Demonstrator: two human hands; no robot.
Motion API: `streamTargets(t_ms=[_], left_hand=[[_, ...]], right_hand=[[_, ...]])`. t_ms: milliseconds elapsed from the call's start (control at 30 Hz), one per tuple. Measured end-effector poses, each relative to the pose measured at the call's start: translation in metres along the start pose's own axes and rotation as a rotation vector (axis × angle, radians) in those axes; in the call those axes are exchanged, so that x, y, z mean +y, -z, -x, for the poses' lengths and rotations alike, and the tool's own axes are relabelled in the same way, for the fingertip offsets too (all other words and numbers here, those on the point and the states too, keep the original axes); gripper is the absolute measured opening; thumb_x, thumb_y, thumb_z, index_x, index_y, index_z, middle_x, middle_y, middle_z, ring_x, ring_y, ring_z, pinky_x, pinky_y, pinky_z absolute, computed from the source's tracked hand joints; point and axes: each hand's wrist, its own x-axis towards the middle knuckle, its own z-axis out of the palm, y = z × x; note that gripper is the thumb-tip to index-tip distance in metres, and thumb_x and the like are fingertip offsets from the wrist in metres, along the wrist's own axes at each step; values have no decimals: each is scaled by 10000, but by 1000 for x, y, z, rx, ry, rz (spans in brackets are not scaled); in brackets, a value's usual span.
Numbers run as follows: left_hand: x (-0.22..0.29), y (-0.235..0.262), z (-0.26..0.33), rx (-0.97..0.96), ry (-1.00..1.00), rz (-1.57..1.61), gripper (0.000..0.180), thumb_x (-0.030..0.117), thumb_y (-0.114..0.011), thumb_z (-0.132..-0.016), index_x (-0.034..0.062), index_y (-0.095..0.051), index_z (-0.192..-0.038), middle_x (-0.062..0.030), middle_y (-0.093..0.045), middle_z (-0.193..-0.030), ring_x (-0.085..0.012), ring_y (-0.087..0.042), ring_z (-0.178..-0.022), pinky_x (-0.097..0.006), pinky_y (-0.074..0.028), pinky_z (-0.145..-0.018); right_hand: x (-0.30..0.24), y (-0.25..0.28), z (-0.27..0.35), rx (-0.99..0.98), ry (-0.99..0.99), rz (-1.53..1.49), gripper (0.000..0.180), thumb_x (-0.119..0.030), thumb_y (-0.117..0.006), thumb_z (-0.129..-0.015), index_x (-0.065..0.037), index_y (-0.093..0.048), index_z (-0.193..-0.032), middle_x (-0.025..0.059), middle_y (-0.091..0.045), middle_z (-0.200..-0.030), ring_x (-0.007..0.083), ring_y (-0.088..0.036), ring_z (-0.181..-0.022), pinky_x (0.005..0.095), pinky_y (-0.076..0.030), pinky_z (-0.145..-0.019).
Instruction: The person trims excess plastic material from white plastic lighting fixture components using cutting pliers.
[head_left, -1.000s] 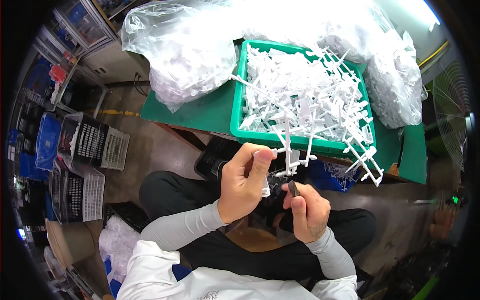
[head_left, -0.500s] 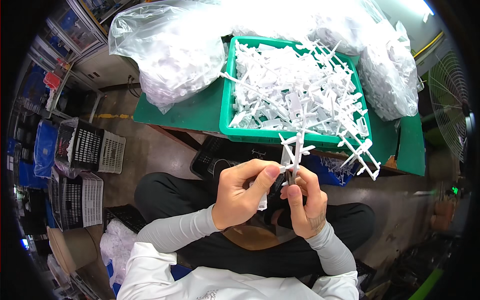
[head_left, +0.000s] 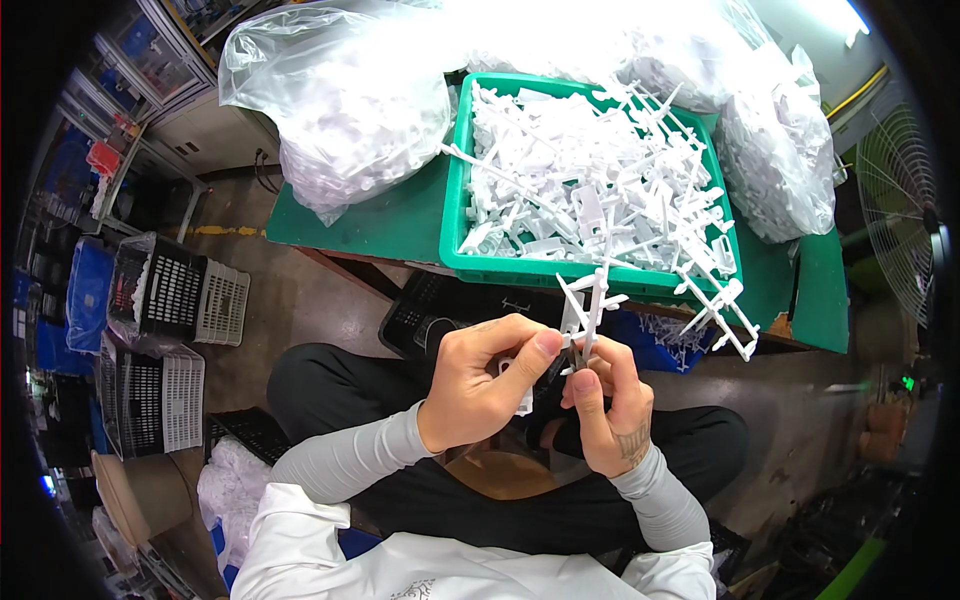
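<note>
Though pinched, sprue [head_left: 590, 305] above hands (both) [head_left: 545, 385]

A single head-worn fisheye view looked steeply down from above the seated person, close over both hands and lap. It faced forward toward the green table [head_left: 400, 215] and its green tray [head_left: 452, 225], whose straight edges bent near the rim.

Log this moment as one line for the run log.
left hand: holds white plastic sprue | right hand: small dark tool at sprue | green bin: full of white sprues
</note>
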Motion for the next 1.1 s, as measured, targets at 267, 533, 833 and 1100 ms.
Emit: streamTargets(t_ms=[267,533,833,1100], left_hand=[[-4,-2,0,-7,-119,-15,210,197,-603,-1013,19,-683,-934,13,-587,-620,-8,-475,-463,-198,-325,-424],[-3,-1,-4,-36,-178,-128,157,154,-635,-982,14,-691,-940,-3,-607,-659,-23,-516,-560,-214,-361,-490],[2,5,1,40,-243,-113,159,149,-620,-996,1,-676,-977,-7,-620,-667,-26,-528,-560,-198,-374,-497],[140,127,-149,715,-913,-487,228,218,-583,-1023,23,-670,-942,18,-539,-624,-44,-470,-533,-218,-374,-507]], right_hand=[[-6,3,2,-41,-47,-60,297,-194,-567,-1013,7,-517,-1227,93,-674,-751,170,-691,-633,272,-526,-606],[-6,5,1,-22,-44,-63,300,-210,-559,-1019,0,-521,-1230,93,-663,-719,180,-687,-614,287,-518,-585],[2,3,2,-35,14,64,224,-162,-544,-1004,-16,-532,-1174,94,-604,-630,254,-624,-503,348,-464,-488],[5,-10,5,-422,53,306,220,-231,-609,-965,-56,-601,-1098,156,-683,-725,322,-688,-636,409,-535,-558]])
